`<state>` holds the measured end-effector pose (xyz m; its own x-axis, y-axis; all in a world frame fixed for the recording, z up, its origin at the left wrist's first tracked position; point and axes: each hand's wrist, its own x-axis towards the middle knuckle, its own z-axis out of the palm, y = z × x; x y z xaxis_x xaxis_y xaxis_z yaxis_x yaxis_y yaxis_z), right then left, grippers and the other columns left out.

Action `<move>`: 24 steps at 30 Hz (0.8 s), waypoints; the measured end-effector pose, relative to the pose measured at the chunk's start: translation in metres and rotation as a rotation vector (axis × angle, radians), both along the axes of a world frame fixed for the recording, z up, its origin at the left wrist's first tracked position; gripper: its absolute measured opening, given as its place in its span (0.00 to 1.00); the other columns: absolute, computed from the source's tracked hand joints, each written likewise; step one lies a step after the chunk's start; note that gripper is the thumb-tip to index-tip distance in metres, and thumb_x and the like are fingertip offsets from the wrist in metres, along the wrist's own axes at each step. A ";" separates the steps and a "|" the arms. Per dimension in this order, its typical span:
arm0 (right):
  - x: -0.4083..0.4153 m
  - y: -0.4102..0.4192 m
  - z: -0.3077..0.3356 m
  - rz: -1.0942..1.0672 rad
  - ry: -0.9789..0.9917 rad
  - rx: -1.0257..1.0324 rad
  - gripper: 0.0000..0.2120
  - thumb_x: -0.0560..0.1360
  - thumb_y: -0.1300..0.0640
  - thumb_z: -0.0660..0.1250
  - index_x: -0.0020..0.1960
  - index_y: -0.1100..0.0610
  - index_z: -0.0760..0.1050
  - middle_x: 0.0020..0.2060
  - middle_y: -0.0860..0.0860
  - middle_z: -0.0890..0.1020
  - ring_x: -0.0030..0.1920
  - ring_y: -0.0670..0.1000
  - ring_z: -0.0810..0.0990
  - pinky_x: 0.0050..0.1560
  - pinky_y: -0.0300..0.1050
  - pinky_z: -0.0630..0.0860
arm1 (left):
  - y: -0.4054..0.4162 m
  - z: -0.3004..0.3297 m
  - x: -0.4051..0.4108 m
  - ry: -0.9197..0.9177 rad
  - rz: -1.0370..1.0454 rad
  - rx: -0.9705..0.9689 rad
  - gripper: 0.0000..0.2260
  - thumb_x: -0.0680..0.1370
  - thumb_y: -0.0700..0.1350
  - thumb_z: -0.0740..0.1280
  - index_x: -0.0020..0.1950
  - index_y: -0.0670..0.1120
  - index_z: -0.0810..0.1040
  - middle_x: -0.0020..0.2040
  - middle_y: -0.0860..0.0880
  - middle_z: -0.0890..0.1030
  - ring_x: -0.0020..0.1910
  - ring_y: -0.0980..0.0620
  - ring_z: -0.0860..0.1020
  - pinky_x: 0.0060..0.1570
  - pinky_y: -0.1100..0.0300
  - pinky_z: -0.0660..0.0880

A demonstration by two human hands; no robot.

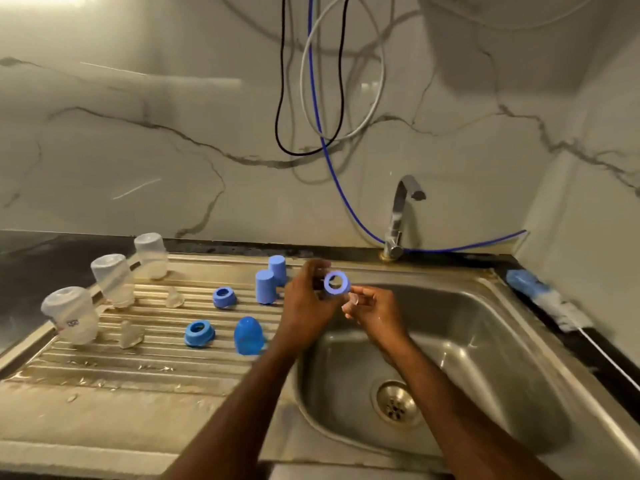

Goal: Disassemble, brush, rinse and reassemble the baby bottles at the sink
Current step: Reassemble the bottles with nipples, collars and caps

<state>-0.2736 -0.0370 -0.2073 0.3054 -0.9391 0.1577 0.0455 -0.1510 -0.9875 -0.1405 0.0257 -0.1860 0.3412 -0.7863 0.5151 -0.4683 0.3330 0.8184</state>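
Observation:
My left hand (pixel 306 299) grips a blue bottle collar ring (pixel 336 282) above the sink's left rim. My right hand (pixel 375 313) pinches a small clear teat (pixel 354 299) just beside the ring. On the ribbed drainboard (pixel 156 362) three clear bottle bodies (pixel 112 284) stand upside down in a diagonal row. Two clear teats (pixel 131 336) lie near them. Two blue collar rings (pixel 199 334) sit further right, beside a domed blue cap (pixel 248 336) and two taller blue caps (pixel 266 285).
The steel sink basin (pixel 485 358) with its drain (pixel 394 403) lies under my right arm. A tap (pixel 398 216) stands behind it. A bottle brush (pixel 550 301) lies on the dark counter at right. Cables and a blue hose (pixel 317 109) hang down the marble wall.

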 end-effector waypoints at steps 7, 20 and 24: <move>-0.008 -0.008 0.000 0.045 -0.006 0.009 0.19 0.72 0.75 0.69 0.56 0.56 0.81 0.44 0.51 0.87 0.42 0.45 0.84 0.41 0.38 0.79 | -0.012 -0.029 -0.016 -0.006 0.031 0.030 0.20 0.71 0.42 0.79 0.59 0.52 0.79 0.52 0.57 0.83 0.52 0.63 0.81 0.51 0.68 0.78; -0.005 -0.023 -0.005 0.170 -0.056 0.195 0.18 0.75 0.72 0.67 0.60 0.55 0.77 0.52 0.55 0.85 0.52 0.53 0.84 0.42 0.41 0.80 | -0.019 -0.035 -0.004 -0.017 0.028 0.120 0.20 0.71 0.41 0.79 0.58 0.57 0.77 0.48 0.63 0.81 0.50 0.71 0.79 0.48 0.75 0.74; -0.004 -0.025 -0.007 0.151 0.041 0.069 0.15 0.74 0.67 0.71 0.57 0.52 0.80 0.52 0.53 0.83 0.54 0.55 0.83 0.45 0.44 0.82 | -0.022 -0.038 -0.005 -0.022 0.047 0.140 0.19 0.72 0.41 0.79 0.60 0.53 0.80 0.48 0.61 0.82 0.50 0.69 0.80 0.49 0.73 0.77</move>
